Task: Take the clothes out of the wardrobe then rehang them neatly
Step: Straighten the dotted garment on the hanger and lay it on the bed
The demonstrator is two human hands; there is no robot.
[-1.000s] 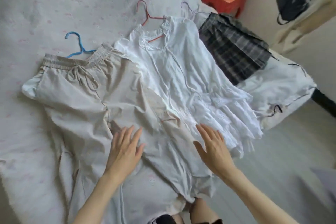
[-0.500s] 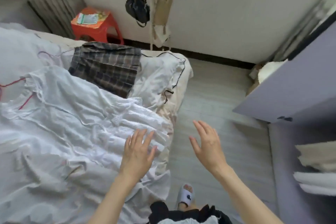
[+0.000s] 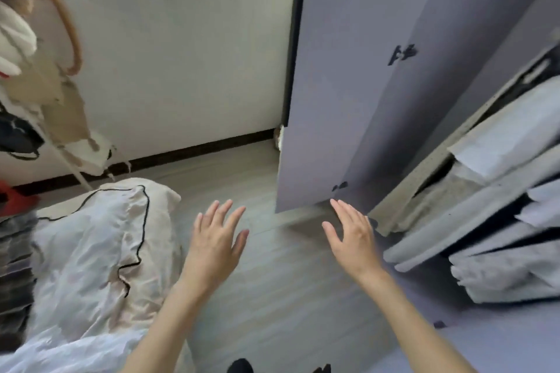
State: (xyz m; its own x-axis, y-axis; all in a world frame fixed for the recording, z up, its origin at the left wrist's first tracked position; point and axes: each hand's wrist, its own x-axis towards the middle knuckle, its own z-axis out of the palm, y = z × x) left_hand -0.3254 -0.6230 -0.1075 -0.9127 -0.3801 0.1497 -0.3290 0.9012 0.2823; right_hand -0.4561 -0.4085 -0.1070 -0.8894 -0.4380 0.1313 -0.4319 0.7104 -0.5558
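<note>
The lilac wardrobe stands at the right with its door (image 3: 339, 94) swung open. Inside it hang several pale and white clothes (image 3: 500, 215), blurred by motion. My left hand (image 3: 216, 241) hovers over the floor with its fingers spread and holds nothing. My right hand (image 3: 351, 236) is also spread and empty, its fingertips close to the bottom corner of the open door. At the lower left, clothes lie on the bed: a white garment (image 3: 60, 354) at the bottom edge and a dark plaid one (image 3: 13, 278) at the left edge.
A white pillow with black piping (image 3: 100, 245) lies on the bed corner. A coat stand with bags and cloth (image 3: 45, 94) fills the upper left. A red stool (image 3: 15, 200) shows at the left edge. Grey plank floor (image 3: 272, 297) runs between bed and wardrobe.
The view has swung right from the clothes on the bed to the open wardrobe. Both hands left the white garment and now hang in the air over the floor.
</note>
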